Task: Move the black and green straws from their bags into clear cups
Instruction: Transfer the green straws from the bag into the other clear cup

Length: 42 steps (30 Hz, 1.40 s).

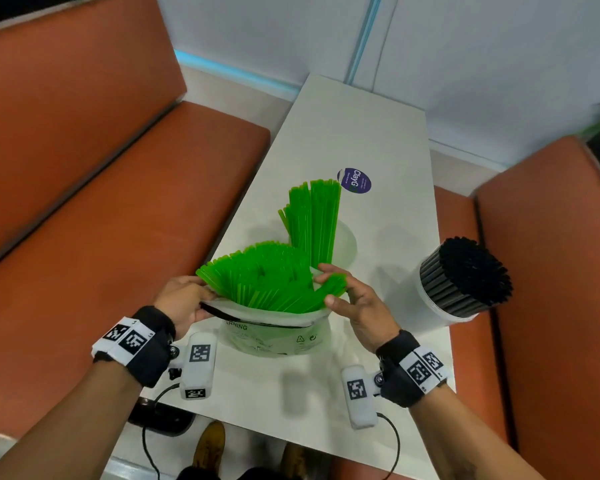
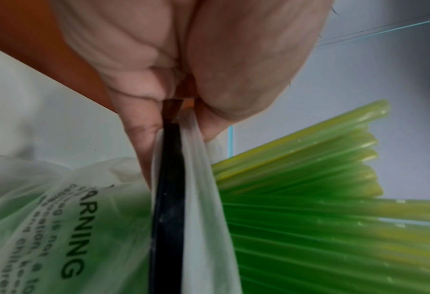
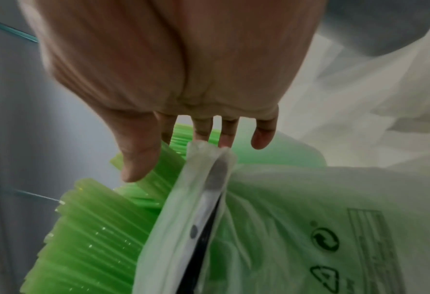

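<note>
Green straws: your loose fan of thin bright green plastic straws (image 1: 267, 278) sticks out of the mouth of the translucent white plastic bag with black zip strip and printed warning (image 1: 274, 337), which stands on the white rectangular counter (image 1: 354, 133) just in front of you.
Cups: a second bunch of green straws (image 1: 314, 220) stands upright in a clear plastic cup (image 1: 347, 244) right behind the bag; the clear cup packed with black straws (image 1: 465, 275) sits well apart to your right, near the counter edge.
Left hand: your left hand (image 1: 184, 299) pinches the bag's left mouth corner, zip strip between thumb and fingers; wrist view confirms it.
Right hand: your right hand (image 1: 354, 299) hangs at the bag's right corner, fingers spread and mostly straight, tips touching straws and film. No closed grip shows.
Handling: straws look light, smooth and slippery, stiff alone but quick to splay as a bunch. Judgement: wrap the bundle around its middle, not the tips. Bag film is soft and will collapse unless held.
Risk: strays could slide out and scatter.
Progress: black likely done, green part moved.
</note>
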Tool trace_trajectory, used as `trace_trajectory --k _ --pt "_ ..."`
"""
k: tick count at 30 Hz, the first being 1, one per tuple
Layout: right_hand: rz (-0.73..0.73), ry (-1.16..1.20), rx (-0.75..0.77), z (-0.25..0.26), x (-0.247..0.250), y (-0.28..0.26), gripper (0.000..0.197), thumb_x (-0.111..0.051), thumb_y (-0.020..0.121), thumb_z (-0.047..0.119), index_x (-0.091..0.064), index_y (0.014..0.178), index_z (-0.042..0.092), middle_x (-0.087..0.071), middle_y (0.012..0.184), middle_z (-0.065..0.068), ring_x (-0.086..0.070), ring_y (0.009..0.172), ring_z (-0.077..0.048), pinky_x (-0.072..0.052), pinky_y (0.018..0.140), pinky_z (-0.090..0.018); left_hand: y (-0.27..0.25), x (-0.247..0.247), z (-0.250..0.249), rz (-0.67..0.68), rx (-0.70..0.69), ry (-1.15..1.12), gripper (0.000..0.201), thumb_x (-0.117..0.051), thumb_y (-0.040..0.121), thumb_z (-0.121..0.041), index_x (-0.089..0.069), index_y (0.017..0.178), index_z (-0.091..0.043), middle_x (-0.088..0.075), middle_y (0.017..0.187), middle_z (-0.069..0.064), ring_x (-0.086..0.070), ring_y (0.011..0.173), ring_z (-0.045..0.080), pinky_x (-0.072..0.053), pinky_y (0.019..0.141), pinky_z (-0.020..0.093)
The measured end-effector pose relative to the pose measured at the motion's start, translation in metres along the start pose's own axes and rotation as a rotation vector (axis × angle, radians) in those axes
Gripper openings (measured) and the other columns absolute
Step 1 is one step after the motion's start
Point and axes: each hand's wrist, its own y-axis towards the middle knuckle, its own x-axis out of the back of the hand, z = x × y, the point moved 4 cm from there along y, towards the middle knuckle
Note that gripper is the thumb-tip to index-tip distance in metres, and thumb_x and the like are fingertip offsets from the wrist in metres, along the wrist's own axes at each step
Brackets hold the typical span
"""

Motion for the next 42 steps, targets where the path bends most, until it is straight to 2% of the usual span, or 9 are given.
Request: trace_trajectory --k 5,8,16,20,25,29,33,37,42 --pt "-0.056 -0.008 0.062 0.007 -0.003 0.001 0.012 -0.061 0.092 0.019 -0.067 0.095 0.009 -0.057 0.136 0.006 -0.055 0.122 -0.003 -0.046 0.092 -0.013 -0.004 -0.001 -0.002 -0.009 -0.003 -0.014 0.03 -0.041 0.086 0.024 -0.05 0.078 -0.003 -0.064 0.053 0.011 -0.059 0.068 0.029 -0.058 0.046 0.029" --pt "-0.127 0.012 0.113 0.025 0.002 0.0 0.016 -0.057 0.09 0.02 -0.066 0.091 0.007 -0.06 0.135 0.0 -0.053 0.128 -0.013 -0.046 0.102 -0.026 -0.006 -0.002 -0.004 -0.012 -0.007 0.007 0.03 -0.041 0.087 0.024 -0.051 0.079 -0.004 -0.059 0.067 0.014 -0.059 0.068 0.028 -0.057 0.047 0.029" --pt "-0.155 0.08 0.227 0.122 0.027 -0.004 0.019 -0.055 0.092 0.032 -0.064 0.098 0.016 -0.073 0.105 -0.013 -0.067 0.105 -0.034 -0.054 0.093 -0.046 -0.007 -0.002 -0.004 -0.001 0.008 0.004 0.025 -0.043 0.087 0.023 -0.05 0.095 0.0 -0.057 0.079 0.018 -0.06 0.071 0.03 -0.058 0.049 0.031" --pt "-0.164 0.086 0.351 0.192 0.051 0.0 0.018 -0.044 0.101 0.015 -0.06 0.096 0.012 -0.075 0.094 -0.008 -0.069 0.097 -0.032 -0.056 0.085 -0.041 -0.006 -0.002 -0.004 0.007 0.009 -0.005 0.027 -0.043 0.086 0.023 -0.05 0.101 0.002 -0.058 0.082 0.018 -0.06 0.072 0.03 -0.058 0.051 0.032" --pt "-0.249 0.043 0.48 0.246 0.078 0.024 0.013 -0.044 0.101 0.016 -0.055 0.098 0.01 -0.074 0.089 -0.004 -0.069 0.094 -0.031 -0.056 0.084 -0.042 -0.004 -0.002 -0.003 0.006 0.005 -0.008 0.025 -0.043 0.086 0.023 -0.051 0.096 0.002 -0.058 0.081 0.018 -0.061 0.072 0.029 -0.058 0.048 0.029" --pt "-0.392 -0.072 0.385 0.2 0.075 0.066 0.014 -0.044 0.103 0.011 -0.054 0.094 0.012 -0.073 0.084 -0.003 -0.07 0.088 -0.027 -0.058 0.081 -0.041 0.0 -0.001 -0.001 0.007 0.019 -0.017 0.024 -0.044 0.086 0.023 -0.054 0.094 0.003 -0.061 0.085 0.019 -0.062 0.073 0.029 -0.06 0.049 0.03" --pt "-0.488 -0.283 0.197 0.113 0.066 0.094 0.015 -0.054 0.099 0.016 -0.065 0.107 0.008 -0.07 0.106 -0.012 -0.065 0.092 -0.014 -0.052 0.088 -0.034 0.001 0.0 0.0 -0.016 0.018 -0.047 0.026 -0.044 0.083 0.026 -0.055 0.085 0.002 -0.061 0.079 0.019 -0.062 0.069 0.03 -0.059 0.046 0.03" --pt "-0.388 -0.527 -0.097 0.048 0.054 0.103 0.053 -0.057 0.098 0.028 -0.042 0.144 0.006 -0.049 0.145 -0.013 -0.047 0.132 -0.026 -0.037 0.11 -0.035 0.001 0.002 0.001 -0.026 0.025 -0.042 0.027 -0.044 0.084 0.025 -0.054 0.1 0.006 -0.063 0.084 0.022 -0.063 0.071 0.03 -0.06 0.048 0.031" --pt "-0.386 -0.541 -0.003 0.052 0.053 0.088 0.048 -0.064 0.093 0.032 -0.05 0.136 0.018 -0.041 0.15 -0.005 -0.036 0.14 -0.02 -0.03 0.116 -0.038 -0.002 -0.001 0.0 0.032 0.002 0.01 0.032 -0.043 0.085 0.022 -0.054 0.114 0.012 -0.062 0.104 0.028 -0.063 0.083 0.033 -0.06 0.063 0.035"
